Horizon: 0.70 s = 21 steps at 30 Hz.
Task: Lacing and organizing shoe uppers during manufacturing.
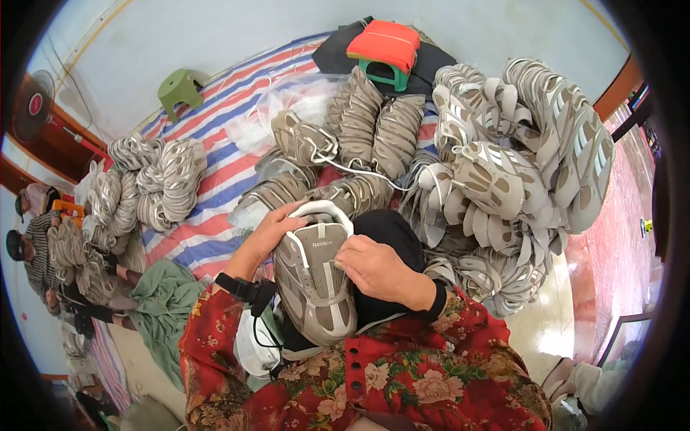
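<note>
A grey-brown shoe upper [305, 280] with a white-lined collar rests over my lap, its toe pointing toward me. My left hand [267, 235] is closed round the left side of its collar. At the right edge of the tongue, by the eyelets, my right hand [381, 269] pinches with thumb and fingertips; whatever is between them is too small to make out. Just beyond lies another shoe upper [291, 140], with a white lace [370, 172] trailing to the right from beside it.
Bundled shoe uppers [564, 154] pile up at the right, with more bundles [169, 179] at the left on a striped sheet [223, 154]. A green stool [180, 90] and a red-topped stool [384, 43] stand farther back. Another person [43, 248] sits at far left, near a fan [34, 108].
</note>
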Each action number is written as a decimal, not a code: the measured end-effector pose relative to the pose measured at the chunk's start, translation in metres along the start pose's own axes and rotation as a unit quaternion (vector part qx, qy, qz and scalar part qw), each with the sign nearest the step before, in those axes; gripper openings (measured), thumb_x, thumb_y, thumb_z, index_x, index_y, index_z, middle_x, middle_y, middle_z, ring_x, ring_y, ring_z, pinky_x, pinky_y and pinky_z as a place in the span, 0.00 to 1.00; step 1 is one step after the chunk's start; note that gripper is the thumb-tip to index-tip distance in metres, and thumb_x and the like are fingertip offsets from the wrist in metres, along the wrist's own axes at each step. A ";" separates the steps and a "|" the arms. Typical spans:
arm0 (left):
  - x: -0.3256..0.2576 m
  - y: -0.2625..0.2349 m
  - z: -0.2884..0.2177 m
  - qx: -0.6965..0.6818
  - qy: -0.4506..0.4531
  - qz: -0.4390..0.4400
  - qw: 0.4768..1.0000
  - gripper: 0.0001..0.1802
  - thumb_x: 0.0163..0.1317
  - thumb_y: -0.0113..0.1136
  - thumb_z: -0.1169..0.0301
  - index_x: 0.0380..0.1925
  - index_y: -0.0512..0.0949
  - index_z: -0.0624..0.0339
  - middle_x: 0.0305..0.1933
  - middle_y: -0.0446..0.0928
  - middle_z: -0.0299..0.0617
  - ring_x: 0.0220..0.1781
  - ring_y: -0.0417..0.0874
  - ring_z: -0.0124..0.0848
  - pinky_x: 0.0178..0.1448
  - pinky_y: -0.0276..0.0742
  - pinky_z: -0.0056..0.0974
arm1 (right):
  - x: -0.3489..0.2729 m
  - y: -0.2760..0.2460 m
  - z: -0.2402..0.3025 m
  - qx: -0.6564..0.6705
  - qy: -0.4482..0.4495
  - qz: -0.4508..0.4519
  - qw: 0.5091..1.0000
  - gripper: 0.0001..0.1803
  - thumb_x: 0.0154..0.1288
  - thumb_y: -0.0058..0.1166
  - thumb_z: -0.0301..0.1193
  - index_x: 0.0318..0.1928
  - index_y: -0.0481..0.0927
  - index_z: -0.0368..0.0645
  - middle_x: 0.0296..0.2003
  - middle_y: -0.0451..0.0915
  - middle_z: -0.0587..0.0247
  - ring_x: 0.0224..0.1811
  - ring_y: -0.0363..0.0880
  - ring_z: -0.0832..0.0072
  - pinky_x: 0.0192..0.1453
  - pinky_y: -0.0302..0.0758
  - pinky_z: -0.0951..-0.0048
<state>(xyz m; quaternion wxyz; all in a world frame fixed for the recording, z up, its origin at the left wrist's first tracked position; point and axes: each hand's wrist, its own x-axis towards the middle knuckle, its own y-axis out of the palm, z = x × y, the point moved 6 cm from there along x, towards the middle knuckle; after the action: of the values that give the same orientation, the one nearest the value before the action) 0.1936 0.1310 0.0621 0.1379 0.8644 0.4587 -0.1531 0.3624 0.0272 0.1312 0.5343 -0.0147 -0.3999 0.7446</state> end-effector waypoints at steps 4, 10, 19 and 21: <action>-0.002 0.005 -0.014 0.065 0.056 -0.006 0.996 0.30 0.57 0.55 0.68 0.61 0.67 0.68 0.54 0.75 0.42 0.50 0.76 0.27 0.55 0.70 0.30 | -0.008 0.004 0.008 -0.035 -0.029 0.001 0.999 0.03 0.57 0.53 0.24 0.32 0.73 0.39 0.31 0.68 0.58 0.34 0.73 0.61 0.36 0.73 0.66; 0.005 0.001 -0.005 0.018 0.051 -0.001 0.999 0.29 0.57 0.55 0.69 0.61 0.67 0.65 0.53 0.76 0.42 0.49 0.77 0.26 0.54 0.71 0.30 | -0.003 0.007 -0.002 -0.053 -0.019 0.031 0.998 0.04 0.57 0.52 0.24 0.33 0.74 0.39 0.32 0.70 0.57 0.35 0.74 0.61 0.36 0.74 0.65; 0.023 0.003 0.004 0.000 0.018 -0.023 1.000 0.26 0.58 0.57 0.68 0.58 0.71 0.63 0.51 0.77 0.39 0.49 0.77 0.25 0.54 0.71 0.29 | -0.040 0.071 0.016 0.189 -0.011 0.154 0.970 0.08 0.63 0.48 0.28 0.37 0.76 0.36 0.42 0.77 0.57 0.47 0.74 0.59 0.51 0.72 0.65; 0.021 0.001 0.008 -0.010 0.002 -0.036 0.999 0.25 0.59 0.57 0.65 0.56 0.72 0.64 0.49 0.78 0.43 0.50 0.77 0.29 0.57 0.69 0.31 | -0.036 0.072 0.017 0.174 -0.023 0.148 0.973 0.09 0.64 0.48 0.28 0.38 0.77 0.35 0.42 0.77 0.56 0.46 0.75 0.60 0.50 0.73 0.65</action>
<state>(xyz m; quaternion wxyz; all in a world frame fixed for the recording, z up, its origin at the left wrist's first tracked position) 0.2043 0.1426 0.0464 0.1398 0.8462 0.4913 -0.1517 0.3137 -0.0193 0.0846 0.4030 0.0367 -0.2696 0.8738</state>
